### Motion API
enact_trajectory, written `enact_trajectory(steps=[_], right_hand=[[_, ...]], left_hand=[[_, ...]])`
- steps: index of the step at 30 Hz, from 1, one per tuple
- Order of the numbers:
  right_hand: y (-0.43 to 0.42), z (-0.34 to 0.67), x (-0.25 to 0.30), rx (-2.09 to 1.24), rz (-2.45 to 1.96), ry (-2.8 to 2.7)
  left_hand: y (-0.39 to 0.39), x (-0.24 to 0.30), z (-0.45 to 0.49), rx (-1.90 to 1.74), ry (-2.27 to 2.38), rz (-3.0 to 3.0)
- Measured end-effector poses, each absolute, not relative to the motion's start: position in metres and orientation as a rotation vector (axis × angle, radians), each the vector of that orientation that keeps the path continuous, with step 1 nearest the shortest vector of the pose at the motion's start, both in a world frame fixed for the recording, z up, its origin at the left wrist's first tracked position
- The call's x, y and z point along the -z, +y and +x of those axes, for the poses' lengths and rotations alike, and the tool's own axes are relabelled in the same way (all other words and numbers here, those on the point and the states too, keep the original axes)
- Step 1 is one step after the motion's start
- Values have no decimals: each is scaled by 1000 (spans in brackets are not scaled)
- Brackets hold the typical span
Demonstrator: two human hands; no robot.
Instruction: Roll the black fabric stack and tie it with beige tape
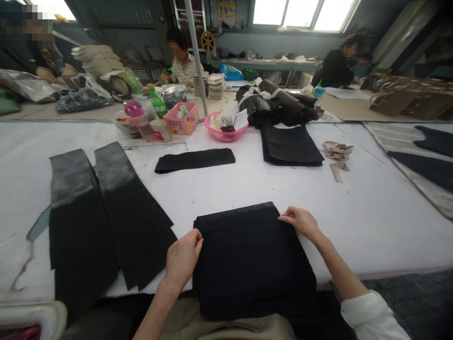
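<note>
A black fabric panel (251,264) lies in front of me, its near end hanging over the table's edge toward my lap. Along its far side runs a folded strip with a speckled grey edge. My left hand (184,252) pinches the panel's left side just below that strip. At the upper right corner, the fingertips of my right hand (299,221) pinch the cloth's edge. Two long black fabric stacks (79,212) lie to the left of my left hand. Beyond the panel is a narrow folded black strip (195,160).
A stack of black cut pieces (293,144) and beige ribbon scraps (336,152) lie farther back on the white table (375,208). A pink basket (226,134), a pink box (182,120) and bottles stand at the far edge. People sit at tables behind.
</note>
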State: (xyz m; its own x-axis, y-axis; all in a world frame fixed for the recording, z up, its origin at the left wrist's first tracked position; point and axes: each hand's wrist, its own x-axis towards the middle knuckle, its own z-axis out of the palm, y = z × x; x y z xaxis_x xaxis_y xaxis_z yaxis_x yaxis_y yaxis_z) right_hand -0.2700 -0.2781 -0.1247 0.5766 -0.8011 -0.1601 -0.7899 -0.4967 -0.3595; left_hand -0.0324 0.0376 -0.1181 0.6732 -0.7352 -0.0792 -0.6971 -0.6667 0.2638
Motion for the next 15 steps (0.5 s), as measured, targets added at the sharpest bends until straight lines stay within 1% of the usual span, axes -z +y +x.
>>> enact_trajectory(steps=[3, 5, 8, 11, 13, 15], right_hand=[[-279, -269, 125, 30, -2431, 1245], [-279, -268, 126, 24, -2432, 1241], [-282, -269, 127, 13, -2431, 1257], [-284, -272, 123, -9, -2443, 1309], [-276, -270, 116, 65, -2535, 1395], [-254, -260, 108, 285, -2678, 1427]], left_hand=[[40, 119, -38, 30, -1188, 2604], [41, 122, -43, -94, -1292, 2530], [44, 131, -51, -145, -1546, 2418], [47, 141, -58, -232, -1620, 2445], [49, 145, -61, -278, -1591, 2480], [50, 148, -63, -291, -1584, 2488]])
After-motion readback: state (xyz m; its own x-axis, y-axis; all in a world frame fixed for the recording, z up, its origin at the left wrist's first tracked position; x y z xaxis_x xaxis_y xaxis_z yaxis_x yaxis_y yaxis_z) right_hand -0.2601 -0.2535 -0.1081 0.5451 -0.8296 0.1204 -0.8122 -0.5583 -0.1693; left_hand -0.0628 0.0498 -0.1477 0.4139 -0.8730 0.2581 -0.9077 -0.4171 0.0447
